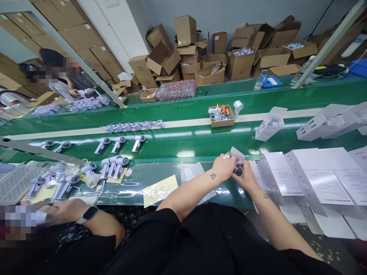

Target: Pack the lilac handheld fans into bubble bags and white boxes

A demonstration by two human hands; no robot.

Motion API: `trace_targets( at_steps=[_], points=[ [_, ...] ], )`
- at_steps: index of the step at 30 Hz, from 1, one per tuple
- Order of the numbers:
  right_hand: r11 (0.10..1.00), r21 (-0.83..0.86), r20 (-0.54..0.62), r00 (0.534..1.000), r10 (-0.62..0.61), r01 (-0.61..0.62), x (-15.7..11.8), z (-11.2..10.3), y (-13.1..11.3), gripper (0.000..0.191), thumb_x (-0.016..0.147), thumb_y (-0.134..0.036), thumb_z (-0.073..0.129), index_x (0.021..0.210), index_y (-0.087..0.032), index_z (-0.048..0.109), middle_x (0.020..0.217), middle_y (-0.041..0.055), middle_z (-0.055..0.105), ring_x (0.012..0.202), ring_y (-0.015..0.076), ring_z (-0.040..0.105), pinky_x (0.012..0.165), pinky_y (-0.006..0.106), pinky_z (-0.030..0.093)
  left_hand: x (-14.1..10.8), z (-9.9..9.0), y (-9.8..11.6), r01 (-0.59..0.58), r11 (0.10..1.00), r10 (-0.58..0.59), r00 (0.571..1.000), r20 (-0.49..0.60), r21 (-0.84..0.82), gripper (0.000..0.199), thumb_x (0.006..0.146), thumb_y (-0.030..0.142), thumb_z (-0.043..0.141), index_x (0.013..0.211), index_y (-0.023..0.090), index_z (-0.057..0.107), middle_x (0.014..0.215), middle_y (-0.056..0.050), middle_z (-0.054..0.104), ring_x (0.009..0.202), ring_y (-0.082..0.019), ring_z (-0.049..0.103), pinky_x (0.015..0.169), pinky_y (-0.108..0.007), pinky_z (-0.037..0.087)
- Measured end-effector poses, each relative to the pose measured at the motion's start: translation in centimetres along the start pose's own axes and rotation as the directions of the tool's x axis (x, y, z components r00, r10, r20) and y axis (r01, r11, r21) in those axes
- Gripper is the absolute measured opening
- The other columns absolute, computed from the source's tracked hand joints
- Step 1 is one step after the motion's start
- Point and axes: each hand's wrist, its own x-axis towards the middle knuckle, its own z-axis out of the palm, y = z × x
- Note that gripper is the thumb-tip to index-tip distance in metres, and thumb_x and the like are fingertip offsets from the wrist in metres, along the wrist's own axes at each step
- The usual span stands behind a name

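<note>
From the head view, I see the left hand (223, 167) and right hand (247, 177) meeting above the green worktop (162, 168). The left fingers are curled, pinching a small, pale, flat piece with rounded corners (237, 153); the right fingers and thumb close in on its lower part. Something darker shows between them, too small to tell. The piece looks light, thin and perhaps slick; I'd take it by its edges and avoid bending it.

Beyond the fingers, slightly to their left, a small open brown cardboard box (222, 123) holds orange, white and bluish parts. Farther right of the fingers, an open upright white carton (263, 131) has something pale inside. Just right of the fingers lie large white printed cartons (312, 175). Left of and nearer than the fingers, a crinkled clear bubble-wrap sheet (191, 176) looks soft and slippery.
</note>
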Motion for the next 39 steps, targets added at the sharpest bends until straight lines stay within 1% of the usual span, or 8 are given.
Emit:
trace_targets(
  at_steps=[7, 12, 18, 25, 31, 34, 36, 39],
  points=[
    [0.994, 0.003, 0.039, 0.993, 0.11, -0.111, -0.7, 0.5, -0.1, 0.062, 0.055, -0.034, 0.074, 0.107, -0.023, 0.042, 0.11, 0.0083, 0.051, 0.104, 0.0281, 0.051, 0.088, 0.044, 0.043, -4.4, 0.8, -0.6, -0.277, 0.961, 0.276, 0.959, -0.068, -0.008, 0.033, 0.085, 0.034, 0.052, 0.114, 0.017, 0.053, 0.112, -0.011, 0.058, 0.118, -0.034, 0.036, 0.095, -0.055, 0.026],
    [0.983, -0.181, 0.026, 0.999, 0.037, -0.032, 5.8, -1.6, -3.1, 0.059, 0.064, -0.029, 0.064, 0.115, -0.023, 0.037, 0.11, 0.0093, 0.052, 0.097, 0.0269, 0.055, 0.085, 0.041, 0.043, -6.6, 1.4, -3.2, -0.06, 0.976, 0.021, 0.982, -0.186, -0.209, 0.022, 0.09, 0.027, 0.042, 0.101, 0.02, 0.059, 0.095, -0.009, 0.061, 0.099, -0.024, 0.049, 0.087, -0.042, 0.036],
    [0.961, -0.278, 0.012, 1.0, 0.02, -0.016, 18.8, -2.1, -2.1, 0.063, 0.054, -0.009, 0.061, 0.113, -0.02, 0.041, 0.094, 0.0053, 0.057, 0.08, 0.0215, 0.056, 0.074, 0.035, 0.045, -12.1, 9.3, -6.5, 0.316, 0.939, -0.239, 0.884, 0.402, -0.136, 0.067, 0.061, 0.05, 0.073, 0.113, 0.014, 0.051, 0.109, -0.013, 0.052, 0.101, -0.029, 0.049, 0.085, -0.039, 0.041],
    [0.942, -0.32, 0.068, 0.989, 0.131, -0.102, 24.0, -0.6, 1.1, 0.052, 0.053, 0.003, 0.05, 0.101, -0.015, 0.054, 0.095, 0.0079, 0.057, 0.081, 0.0195, 0.056, 0.075, 0.034, 0.045, -14.6, 12.5, -7.1, 0.194, 0.973, -0.132, 0.91, 0.392, -0.123, 0.017, 0.081, 0.019, 0.054, 0.095, 0.011, 0.057, 0.099, -0.013, 0.054, 0.101, -0.027, 0.048, 0.086, -0.038, 0.04],
    [0.9, -0.436, -0.148, 0.988, -0.036, -0.032, 17.3, 0.7, -1.8, 0.038, 0.069, -0.011, 0.052, 0.107, -0.015, 0.055, 0.124, 0.0181, 0.044, 0.116, 0.0295, 0.04, 0.095, 0.045, 0.032, -15.5, 11.5, -8.8, 0.29, 0.937, -0.222, 0.925, 0.307, -0.196, 0.027, 0.084, 0.007, 0.036, 0.103, 0.01, 0.056, 0.097, -0.013, 0.055, 0.096, -0.022, 0.049, 0.085, -0.035, 0.041],
    [0.934, -0.356, 0.181, 0.98, 0.083, -0.013, 8.7, 5.5, -1.9, 0.035, 0.082, -0.03, 0.044, 0.116, -0.02, 0.05, 0.099, 0.0104, 0.06, 0.088, 0.0232, 0.058, 0.082, 0.038, 0.044, -15.7, 11.0, -9.1, 0.217, 0.957, -0.153, 0.941, 0.302, -0.192, 0.024, 0.086, 0.013, 0.039, 0.101, 0.013, 0.059, 0.096, -0.011, 0.056, 0.101, -0.023, 0.047, 0.089, -0.037, 0.039],
    [0.906, -0.419, 0.533, 0.824, 0.191, 0.061, 3.0, 9.3, -1.0, 0.045, 0.084, -0.034, 0.043, 0.127, -0.02, 0.043, 0.111, 0.0119, 0.059, 0.094, 0.0225, 0.058, 0.085, 0.037, 0.043, -16.1, 10.5, -9.0, 0.085, 0.983, -0.029, 0.948, 0.317, -0.165, 0.018, 0.084, 0.023, 0.049, 0.092, 0.013, 0.062, 0.094, -0.011, 0.058, 0.103, -0.026, 0.046, 0.094, -0.042, 0.035],
    [0.89, -0.43, 0.649, 0.737, 0.188, 0.151, -3.0, 13.4, 0.7, 0.047, 0.079, -0.031, 0.052, 0.123, -0.017, 0.05, 0.131, 0.0152, 0.048, 0.12, 0.0266, 0.044, 0.1, 0.039, 0.031, -18.0, 9.8, -8.9, 0.074, 0.991, -0.046, 0.969, 0.242, -0.112, 0.025, 0.082, 0.035, 0.054, 0.097, 0.015, 0.061, 0.106, -0.012, 0.055, 0.109, -0.028, 0.042, 0.1, -0.047, 0.029]
  ],
)
